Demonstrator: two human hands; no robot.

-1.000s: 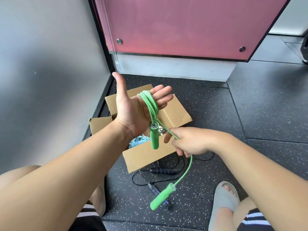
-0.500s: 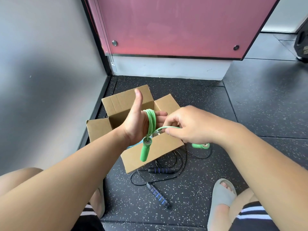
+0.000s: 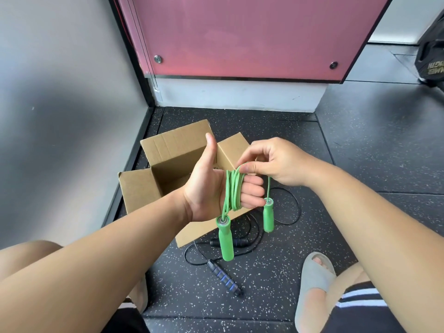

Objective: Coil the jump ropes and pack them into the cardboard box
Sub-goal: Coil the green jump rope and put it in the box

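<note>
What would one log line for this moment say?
step: coil green jump rope; left hand: wrapped in rope; right hand: pinches rope; cardboard box: open; black jump rope: on floor

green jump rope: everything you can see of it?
The green jump rope is a thin, glossy, plastic-looking cord wound in several loops round the left hand, whose fingers curl over the coil. The right hand pinches the last stretch at the coil's top. Both matte green handles, with metal-looking collars, hang free: the nearer handle below the left palm, the farther handle under the right hand. It is held in the air by the open cardboard box.
</note>
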